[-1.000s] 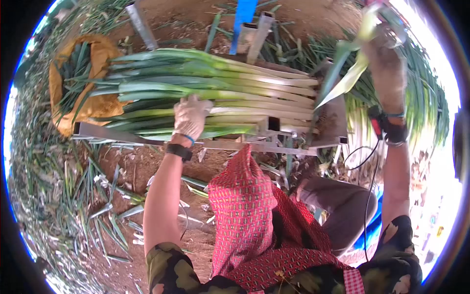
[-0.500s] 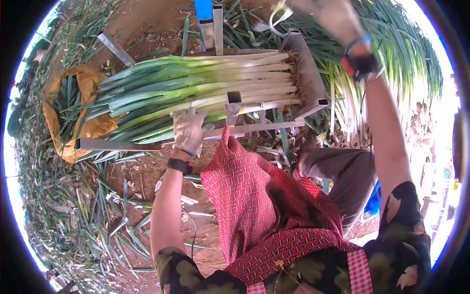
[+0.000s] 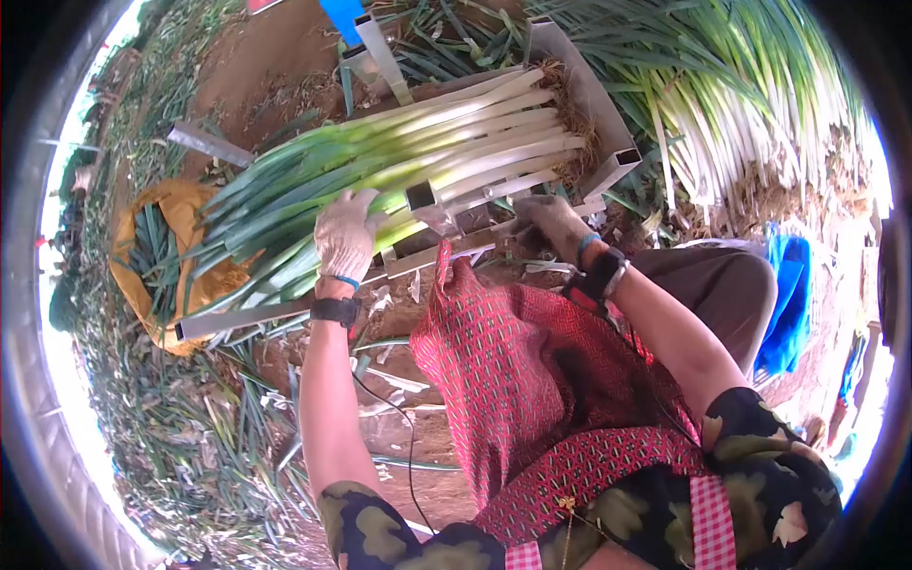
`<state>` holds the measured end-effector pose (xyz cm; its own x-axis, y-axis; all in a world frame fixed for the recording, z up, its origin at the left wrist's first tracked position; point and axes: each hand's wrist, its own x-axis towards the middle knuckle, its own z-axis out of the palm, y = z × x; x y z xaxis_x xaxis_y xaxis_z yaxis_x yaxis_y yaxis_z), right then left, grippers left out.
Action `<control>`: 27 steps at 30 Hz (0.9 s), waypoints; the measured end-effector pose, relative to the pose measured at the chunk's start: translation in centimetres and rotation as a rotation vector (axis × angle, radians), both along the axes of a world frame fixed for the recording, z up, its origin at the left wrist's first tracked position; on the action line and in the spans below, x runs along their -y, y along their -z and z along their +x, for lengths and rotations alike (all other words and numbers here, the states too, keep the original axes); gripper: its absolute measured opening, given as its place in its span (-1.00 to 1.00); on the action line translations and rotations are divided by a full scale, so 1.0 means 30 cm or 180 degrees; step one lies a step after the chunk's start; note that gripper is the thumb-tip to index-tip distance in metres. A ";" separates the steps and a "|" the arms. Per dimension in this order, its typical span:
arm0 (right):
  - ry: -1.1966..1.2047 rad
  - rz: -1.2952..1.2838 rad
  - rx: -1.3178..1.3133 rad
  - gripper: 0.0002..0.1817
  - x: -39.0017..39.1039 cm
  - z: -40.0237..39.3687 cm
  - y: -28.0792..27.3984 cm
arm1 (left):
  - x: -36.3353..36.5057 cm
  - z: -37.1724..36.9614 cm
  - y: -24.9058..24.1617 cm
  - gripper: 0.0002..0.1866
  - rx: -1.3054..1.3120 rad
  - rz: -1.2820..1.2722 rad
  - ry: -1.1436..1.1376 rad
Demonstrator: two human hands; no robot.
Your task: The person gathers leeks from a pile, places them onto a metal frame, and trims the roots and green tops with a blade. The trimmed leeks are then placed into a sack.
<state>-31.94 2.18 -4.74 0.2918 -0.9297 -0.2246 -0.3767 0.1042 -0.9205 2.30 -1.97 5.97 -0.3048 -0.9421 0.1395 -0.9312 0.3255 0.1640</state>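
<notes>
Leek bundle (image 3: 418,157) lies in metal frame (image 3: 589,95), roots butted to its end wall, aligned. Left hand (image 3: 344,237) fingers spread flat, pinning stalks. Right hand (image 3: 556,220) at frame's near rail; fingers' state unclear.

Gloved left hand (image 3: 344,237), black wristbands, red patterned apron.

Two gloved hands are in view: the left hand (image 3: 344,237) and the right hand (image 3: 554,218). Each wrist carries one dark band, two in total. One metal frame (image 3: 608,163) carries one bundle of leeks (image 3: 418,157); roughly ten stalks show, the exact count cannot be told. One orange sack (image 3: 171,214) lies beyond the frame's left end. One blue cloth (image 3: 788,294) lies at right.
</notes>
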 end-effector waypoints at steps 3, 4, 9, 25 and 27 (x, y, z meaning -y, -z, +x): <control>0.0801 0.0669 0.1341 -0.74 0.057 0.061 0.077 | 0.003 0.007 -0.021 -0.62 0.0038 -0.0004 0.0099; 0.1232 0.1218 0.1885 -0.77 0.076 0.092 0.045 | 0.008 0.019 -0.020 -0.60 -0.0067 0.0139 0.0198; 0.2681 0.2246 0.3315 -0.78 0.131 0.173 0.008 | 0.007 0.016 -0.078 -0.54 -0.0237 0.0797 0.0173; 0.1593 -0.0328 0.1176 -0.82 0.144 -0.148 0.451 | 0.026 -0.046 0.010 -0.64 0.0308 0.1402 -0.0302; 0.1935 0.1338 0.1622 -0.77 0.062 -0.111 0.071 | 0.024 -0.038 0.046 -0.65 0.0164 0.1194 -0.0242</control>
<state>-35.27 0.32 -6.88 -0.0668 -0.8263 -0.5592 0.2974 0.5185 -0.8017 1.14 -2.68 4.60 -0.2298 -0.9450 -0.2329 -0.9605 0.1815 0.2111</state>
